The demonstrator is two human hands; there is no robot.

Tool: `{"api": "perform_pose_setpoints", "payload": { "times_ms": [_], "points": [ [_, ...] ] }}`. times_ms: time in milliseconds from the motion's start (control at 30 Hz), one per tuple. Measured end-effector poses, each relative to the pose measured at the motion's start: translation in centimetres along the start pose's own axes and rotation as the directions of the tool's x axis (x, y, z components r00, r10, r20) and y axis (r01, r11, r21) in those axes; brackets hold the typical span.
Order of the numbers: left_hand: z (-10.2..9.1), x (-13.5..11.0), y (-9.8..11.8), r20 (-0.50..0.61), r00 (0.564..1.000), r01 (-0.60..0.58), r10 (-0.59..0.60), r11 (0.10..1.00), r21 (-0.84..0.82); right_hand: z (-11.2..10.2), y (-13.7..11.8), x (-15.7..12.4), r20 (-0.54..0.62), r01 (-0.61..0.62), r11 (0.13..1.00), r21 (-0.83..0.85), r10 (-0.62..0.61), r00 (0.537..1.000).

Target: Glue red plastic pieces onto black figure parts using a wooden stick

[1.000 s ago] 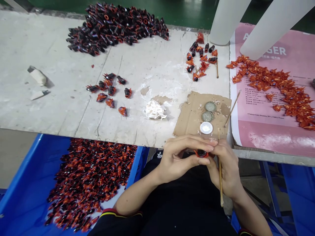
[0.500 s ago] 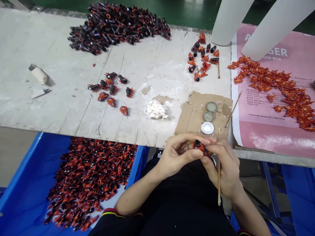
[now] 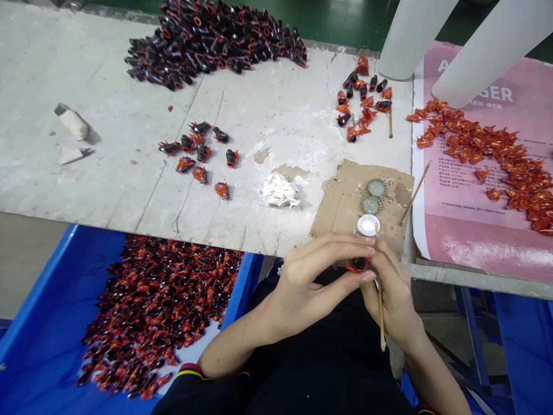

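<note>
Close to the table's front edge, my left hand (image 3: 309,282) pinches a small red-and-black plastic figure piece (image 3: 358,264) between thumb and fingers. My right hand (image 3: 391,288) meets it from the other side, its fingertips at the piece and partly hiding it. A thin wooden stick (image 3: 381,317) is held in my right hand, slanting down past the palm with a pale lower end. Just beyond my fingers, a white round cap (image 3: 368,225) lies on a piece of cardboard (image 3: 334,202), beside two greenish bottle caps (image 3: 377,188).
Black-and-red pieces form a heap (image 3: 216,43) at the back. Orange-red parts (image 3: 496,144) lie on a pink printed sheet (image 3: 475,230) at right. A crumpled white tissue (image 3: 280,190) sits mid-table. Below left, a blue bin (image 3: 38,311) holds many finished-looking pieces. White cylinders (image 3: 415,40) stand behind.
Both hands have turned slightly around the piece, and my left fingers now cover more of it. The stick has tilted and shifted a little left. The whole view has moved slightly.
</note>
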State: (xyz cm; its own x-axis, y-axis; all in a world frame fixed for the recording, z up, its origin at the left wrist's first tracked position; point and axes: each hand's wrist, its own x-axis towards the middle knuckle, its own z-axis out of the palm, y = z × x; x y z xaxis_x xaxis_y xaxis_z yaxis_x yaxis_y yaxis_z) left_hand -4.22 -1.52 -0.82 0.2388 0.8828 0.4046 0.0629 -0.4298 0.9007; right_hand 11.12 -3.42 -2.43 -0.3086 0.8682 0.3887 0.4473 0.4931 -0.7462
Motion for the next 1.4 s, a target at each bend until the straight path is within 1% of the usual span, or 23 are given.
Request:
{"api": "perform_pose_setpoints", "payload": {
  "times_ms": [267, 467, 933, 1033, 1067, 1133, 1167, 1200, 1233, 1267, 1300, 1333, 1400],
  "points": [
    [0.0, 0.1, -0.1, 0.006, 0.999, -0.055, 0.054, 0.997, 0.048, 0.1, 0.2, -0.1, 0.005, 0.022, 0.999, 0.035, -0.022, 1.000],
    [-0.1, 0.1, -0.1, 0.024, 0.996, -0.087, 0.086, 0.994, 0.059, 0.1, 0.3, -0.1, -0.004, 0.032, 0.999, 0.023, -0.032, 0.999],
    [0.0, 0.1, -0.6, 0.017, 0.996, -0.092, 0.091, 0.995, 0.025, 0.2, 0.4, 0.1, -0.012, 0.016, 1.000, -0.011, -0.017, 1.000],
    [0.5, 0.1, -0.9, -0.016, 0.988, -0.150, 0.151, 0.987, 0.059, 0.1, 0.4, 0.1, -0.024, 0.006, 1.000, -0.021, -0.006, 1.000],
    [0.6, 0.1, -1.0, -0.038, 0.980, -0.190, 0.194, 0.978, 0.081, 0.2, 0.4, 0.1, -0.032, 0.002, 1.000, -0.025, -0.002, 0.999],
    [0.6, 0.2, -1.2, -0.087, 0.950, -0.286, 0.300, 0.948, 0.141, 0.3, 0.3, 0.2, -0.049, 0.009, 0.999, -0.046, -0.011, 0.999],
    [0.3, 0.3, -1.3, -0.102, 0.933, -0.323, 0.345, 0.929, 0.182, 0.3, 0.3, 0.3, -0.063, 0.016, 0.998, -0.066, -0.020, 0.998],
    [-0.2, 0.4, -1.4, -0.120, 0.921, -0.337, 0.371, 0.912, 0.236, 0.4, 0.4, 0.4, -0.072, 0.022, 0.996, -0.088, -0.029, 0.997],
    [-1.1, 0.5, -1.5, -0.148, 0.914, -0.321, 0.378, 0.897, 0.304, 0.5, 0.4, 0.5, -0.081, 0.024, 0.994, -0.110, -0.033, 0.996],
    [-2.2, 0.6, -1.7, -0.188, 0.912, -0.274, 0.365, 0.882, 0.384, 0.6, 0.5, 0.7, -0.090, 0.024, 0.991, -0.131, -0.036, 0.995],
    [-3.6, 0.7, -1.8, -0.238, 0.911, -0.195, 0.337, 0.861, 0.470, 0.6, 0.7, 0.8, -0.103, 0.031, 0.988, -0.148, -0.047, 0.994],
    [-5.2, 0.8, -2.1, -0.297, 0.905, -0.101, 0.305, 0.831, 0.547, 0.5, 0.9, 0.8, -0.118, 0.044, 0.986, -0.163, -0.064, 0.991],
    [-9.0, 1.4, -2.8, -0.367, 0.901, 0.081, 0.233, 0.739, 0.668, 0.2, 1.3, 0.9, -0.150, 0.074, 0.979, -0.189, -0.103, 0.983]
  ]
}}
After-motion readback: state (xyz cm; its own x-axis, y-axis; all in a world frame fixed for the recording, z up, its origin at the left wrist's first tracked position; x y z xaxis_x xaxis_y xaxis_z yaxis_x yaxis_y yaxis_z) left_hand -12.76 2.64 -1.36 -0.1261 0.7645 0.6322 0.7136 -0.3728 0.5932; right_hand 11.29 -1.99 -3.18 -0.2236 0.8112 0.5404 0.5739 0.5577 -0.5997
